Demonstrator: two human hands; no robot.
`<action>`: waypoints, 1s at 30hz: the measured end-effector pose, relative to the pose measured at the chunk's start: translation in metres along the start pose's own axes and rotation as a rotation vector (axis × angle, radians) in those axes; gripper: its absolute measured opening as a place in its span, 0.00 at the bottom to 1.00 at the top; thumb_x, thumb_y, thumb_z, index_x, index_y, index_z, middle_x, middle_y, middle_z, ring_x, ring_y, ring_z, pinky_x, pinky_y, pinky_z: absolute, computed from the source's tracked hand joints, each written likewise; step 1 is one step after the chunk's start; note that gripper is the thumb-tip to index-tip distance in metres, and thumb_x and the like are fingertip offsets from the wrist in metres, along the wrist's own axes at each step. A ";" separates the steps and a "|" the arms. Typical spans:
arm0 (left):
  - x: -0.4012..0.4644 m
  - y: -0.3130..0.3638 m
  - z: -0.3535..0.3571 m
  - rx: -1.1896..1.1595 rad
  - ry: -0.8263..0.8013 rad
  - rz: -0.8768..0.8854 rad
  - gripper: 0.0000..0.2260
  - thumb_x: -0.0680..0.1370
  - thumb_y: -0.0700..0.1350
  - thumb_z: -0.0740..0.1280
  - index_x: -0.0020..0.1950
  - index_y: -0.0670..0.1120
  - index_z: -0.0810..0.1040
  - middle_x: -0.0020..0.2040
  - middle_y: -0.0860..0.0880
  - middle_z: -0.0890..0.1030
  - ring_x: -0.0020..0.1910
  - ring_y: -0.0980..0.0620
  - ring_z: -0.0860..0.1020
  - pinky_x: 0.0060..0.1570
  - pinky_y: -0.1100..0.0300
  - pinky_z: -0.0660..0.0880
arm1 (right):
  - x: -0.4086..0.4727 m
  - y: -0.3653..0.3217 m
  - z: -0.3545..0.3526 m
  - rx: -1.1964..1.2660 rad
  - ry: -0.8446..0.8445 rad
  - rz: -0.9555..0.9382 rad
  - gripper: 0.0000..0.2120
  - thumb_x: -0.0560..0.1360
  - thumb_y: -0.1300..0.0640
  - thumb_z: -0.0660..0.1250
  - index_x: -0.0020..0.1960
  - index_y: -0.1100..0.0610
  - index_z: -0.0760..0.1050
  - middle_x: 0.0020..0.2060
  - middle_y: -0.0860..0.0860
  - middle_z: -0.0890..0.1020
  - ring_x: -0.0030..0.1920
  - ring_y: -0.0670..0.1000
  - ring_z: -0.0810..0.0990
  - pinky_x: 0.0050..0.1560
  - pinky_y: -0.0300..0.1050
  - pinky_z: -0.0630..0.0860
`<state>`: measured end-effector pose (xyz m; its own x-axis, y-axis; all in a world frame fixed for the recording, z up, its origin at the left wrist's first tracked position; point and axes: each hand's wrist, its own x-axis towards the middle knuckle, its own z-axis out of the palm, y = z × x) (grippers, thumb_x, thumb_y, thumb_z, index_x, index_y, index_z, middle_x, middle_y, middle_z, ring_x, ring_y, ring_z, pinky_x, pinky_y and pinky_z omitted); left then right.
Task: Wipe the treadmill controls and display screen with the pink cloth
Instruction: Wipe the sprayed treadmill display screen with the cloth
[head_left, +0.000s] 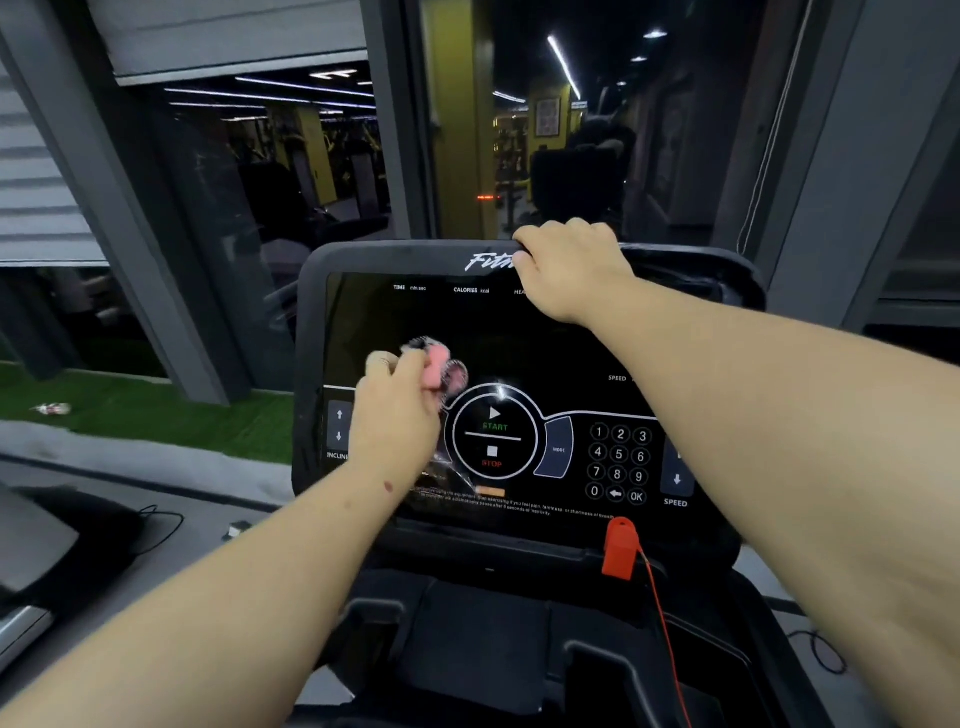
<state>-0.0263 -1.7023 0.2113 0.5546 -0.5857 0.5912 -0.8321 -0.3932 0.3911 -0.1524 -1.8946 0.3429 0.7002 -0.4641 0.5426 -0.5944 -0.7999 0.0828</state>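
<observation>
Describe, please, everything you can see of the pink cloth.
The pink cloth is small, bunched and blurred, looking soft and fuzzy. The left hand grips it with curled fingers and holds it against the dark glossy display screen, just up and left of the round START/STOP dial. Most of it is hidden by the hand.

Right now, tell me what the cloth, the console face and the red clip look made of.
Pink cloth: soft fabric, it seems; bunched and blurred in the left hand.
Console face: glossy plastic or glass; it mirrors light.
Red clip: probably smooth moulded plastic.
</observation>
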 end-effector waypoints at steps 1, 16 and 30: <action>0.001 0.001 -0.001 0.014 0.009 -0.050 0.12 0.78 0.39 0.65 0.61 0.46 0.77 0.57 0.41 0.71 0.45 0.37 0.76 0.46 0.45 0.75 | 0.000 0.000 0.000 -0.006 -0.006 -0.002 0.19 0.84 0.46 0.49 0.67 0.51 0.73 0.58 0.54 0.80 0.57 0.60 0.75 0.56 0.56 0.66; -0.054 0.035 0.017 -0.040 -0.078 -0.194 0.09 0.81 0.44 0.64 0.61 0.48 0.72 0.52 0.48 0.65 0.45 0.37 0.78 0.41 0.54 0.67 | 0.000 0.000 -0.001 0.003 -0.005 -0.002 0.19 0.84 0.47 0.49 0.67 0.51 0.73 0.58 0.53 0.80 0.57 0.59 0.74 0.53 0.54 0.63; -0.053 0.026 0.009 -0.237 -0.113 -0.693 0.10 0.79 0.39 0.63 0.60 0.43 0.71 0.61 0.40 0.71 0.43 0.42 0.75 0.44 0.54 0.72 | -0.001 -0.001 0.000 0.012 -0.007 0.009 0.19 0.84 0.46 0.50 0.67 0.51 0.73 0.59 0.54 0.80 0.58 0.60 0.74 0.58 0.56 0.66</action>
<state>-0.0779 -1.6881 0.1834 0.9392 -0.3334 0.0821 -0.2626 -0.5434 0.7973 -0.1527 -1.8934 0.3417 0.6976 -0.4741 0.5372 -0.5959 -0.8002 0.0676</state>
